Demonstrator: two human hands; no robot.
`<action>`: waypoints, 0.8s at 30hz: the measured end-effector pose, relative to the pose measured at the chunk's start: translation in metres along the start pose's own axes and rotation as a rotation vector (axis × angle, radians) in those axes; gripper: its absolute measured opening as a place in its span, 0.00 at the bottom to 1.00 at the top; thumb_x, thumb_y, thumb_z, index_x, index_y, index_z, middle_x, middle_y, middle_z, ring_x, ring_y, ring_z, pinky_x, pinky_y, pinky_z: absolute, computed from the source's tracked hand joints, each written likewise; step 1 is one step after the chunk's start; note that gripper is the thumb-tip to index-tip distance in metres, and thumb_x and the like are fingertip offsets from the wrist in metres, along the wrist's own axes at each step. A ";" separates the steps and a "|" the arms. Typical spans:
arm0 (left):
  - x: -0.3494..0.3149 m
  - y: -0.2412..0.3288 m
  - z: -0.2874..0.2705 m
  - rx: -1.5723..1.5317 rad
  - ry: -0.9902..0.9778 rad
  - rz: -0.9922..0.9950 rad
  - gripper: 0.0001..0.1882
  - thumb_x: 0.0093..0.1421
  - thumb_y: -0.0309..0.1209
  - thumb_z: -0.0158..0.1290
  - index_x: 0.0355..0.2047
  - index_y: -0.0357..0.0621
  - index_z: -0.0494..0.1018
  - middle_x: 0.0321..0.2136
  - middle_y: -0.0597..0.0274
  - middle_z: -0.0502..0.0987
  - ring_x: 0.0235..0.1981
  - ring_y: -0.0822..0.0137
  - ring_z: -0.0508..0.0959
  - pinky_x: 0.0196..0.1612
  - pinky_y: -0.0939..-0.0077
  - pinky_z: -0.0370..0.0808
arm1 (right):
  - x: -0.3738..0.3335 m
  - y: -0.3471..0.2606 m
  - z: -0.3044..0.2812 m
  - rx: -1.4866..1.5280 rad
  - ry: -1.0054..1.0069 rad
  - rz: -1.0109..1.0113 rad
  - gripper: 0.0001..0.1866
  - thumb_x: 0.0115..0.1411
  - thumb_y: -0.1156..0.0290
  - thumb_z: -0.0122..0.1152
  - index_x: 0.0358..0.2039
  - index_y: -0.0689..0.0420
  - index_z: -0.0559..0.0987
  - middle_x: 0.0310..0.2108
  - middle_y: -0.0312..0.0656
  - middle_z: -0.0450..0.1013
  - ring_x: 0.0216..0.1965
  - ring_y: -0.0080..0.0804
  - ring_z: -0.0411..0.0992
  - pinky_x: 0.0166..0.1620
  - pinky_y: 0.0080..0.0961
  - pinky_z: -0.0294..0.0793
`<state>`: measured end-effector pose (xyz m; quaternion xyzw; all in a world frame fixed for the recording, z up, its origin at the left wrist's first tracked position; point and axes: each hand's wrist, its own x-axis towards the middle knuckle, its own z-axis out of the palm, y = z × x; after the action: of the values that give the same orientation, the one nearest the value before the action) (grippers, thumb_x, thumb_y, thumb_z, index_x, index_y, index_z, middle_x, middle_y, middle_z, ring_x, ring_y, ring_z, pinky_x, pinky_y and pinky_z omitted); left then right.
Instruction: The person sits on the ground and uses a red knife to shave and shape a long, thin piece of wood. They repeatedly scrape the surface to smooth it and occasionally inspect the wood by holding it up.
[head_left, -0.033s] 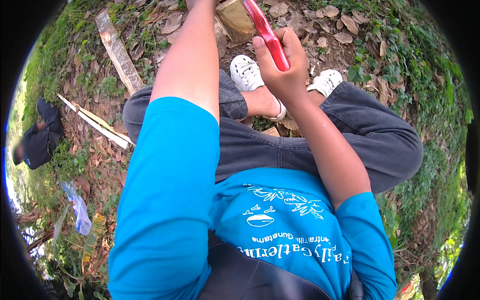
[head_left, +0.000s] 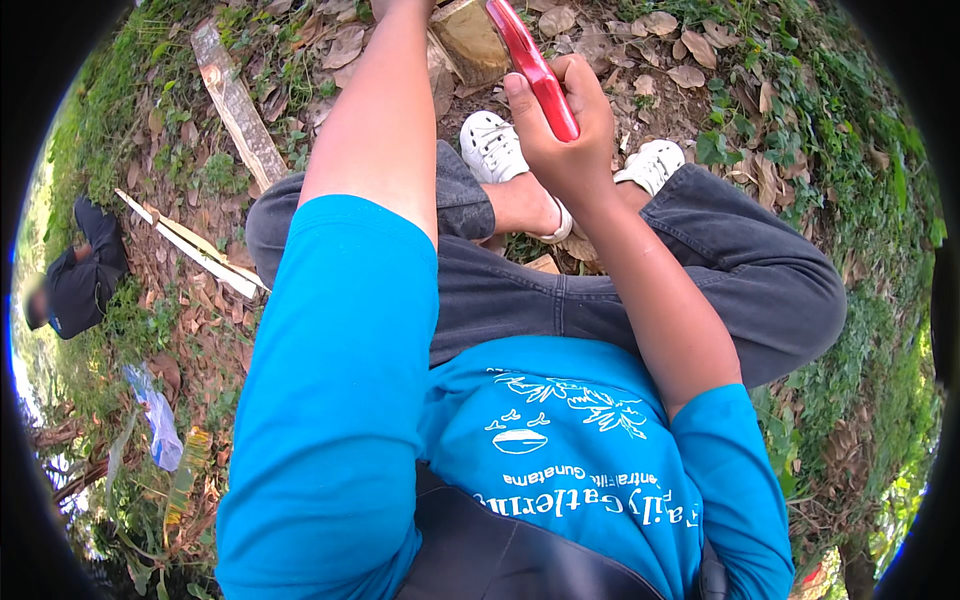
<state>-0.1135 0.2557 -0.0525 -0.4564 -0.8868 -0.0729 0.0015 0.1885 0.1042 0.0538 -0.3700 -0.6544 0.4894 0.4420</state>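
My right hand [head_left: 570,130] is closed round the glossy red handle [head_left: 550,95] of a tool, the thumb lying along its near side. The far end of the tool runs out of the top edge, so its kind does not show. My left arm [head_left: 370,110] reaches straight forward, and only the start of my left hand [head_left: 400,6] shows at the top edge, its fingers cut off. Beside that wrist a squared block of wood [head_left: 472,45] stands on the leafy ground, just left of the red handle.
My crossed legs in dark trousers [head_left: 740,270] and white clogs [head_left: 492,145] are below the hands. A rough plank [head_left: 235,100] and split pale strips [head_left: 195,250] lie at left. Farther left are a seated person [head_left: 85,270] and a plastic bag [head_left: 155,415].
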 end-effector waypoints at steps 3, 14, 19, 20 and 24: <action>-0.007 0.002 -0.010 0.111 -0.024 0.053 0.15 0.60 0.27 0.57 0.48 0.35 0.79 0.46 0.40 0.83 0.49 0.48 0.84 0.47 0.56 0.83 | 0.003 -0.003 -0.008 0.034 -0.017 0.051 0.16 0.65 0.65 0.69 0.31 0.57 0.70 0.18 0.31 0.65 0.21 0.16 0.61 0.24 0.21 0.60; -0.004 0.002 -0.002 0.047 -0.014 0.039 0.15 0.67 0.30 0.47 0.46 0.37 0.80 0.45 0.44 0.84 0.48 0.49 0.84 0.46 0.55 0.83 | -0.036 -0.022 -0.051 -0.002 -0.073 0.081 0.14 0.65 0.70 0.68 0.32 0.57 0.69 0.22 0.32 0.63 0.24 0.15 0.60 0.27 0.20 0.60; -0.013 0.000 0.002 -0.080 0.078 0.045 0.14 0.66 0.30 0.48 0.43 0.38 0.82 0.42 0.44 0.84 0.44 0.48 0.85 0.43 0.54 0.84 | -0.046 -0.032 -0.054 0.033 -0.059 0.106 0.13 0.65 0.72 0.68 0.33 0.58 0.70 0.24 0.32 0.65 0.26 0.14 0.60 0.29 0.17 0.61; -0.016 0.004 0.001 -0.202 0.090 -0.082 0.14 0.65 0.29 0.48 0.42 0.39 0.82 0.41 0.45 0.85 0.44 0.48 0.86 0.42 0.54 0.84 | -0.046 -0.032 -0.051 0.050 -0.041 0.087 0.13 0.65 0.72 0.68 0.33 0.58 0.70 0.24 0.31 0.65 0.26 0.14 0.61 0.28 0.17 0.62; -0.016 -0.003 0.008 0.134 0.128 0.120 0.12 0.64 0.28 0.50 0.41 0.41 0.83 0.40 0.48 0.85 0.43 0.51 0.86 0.40 0.57 0.85 | -0.028 -0.034 -0.038 0.106 -0.018 0.051 0.13 0.65 0.70 0.69 0.34 0.59 0.71 0.23 0.29 0.66 0.25 0.13 0.62 0.27 0.17 0.62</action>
<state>-0.1054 0.2420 -0.0622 -0.5019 -0.8588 -0.0421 0.0933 0.2321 0.0820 0.0857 -0.3582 -0.6217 0.5379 0.4426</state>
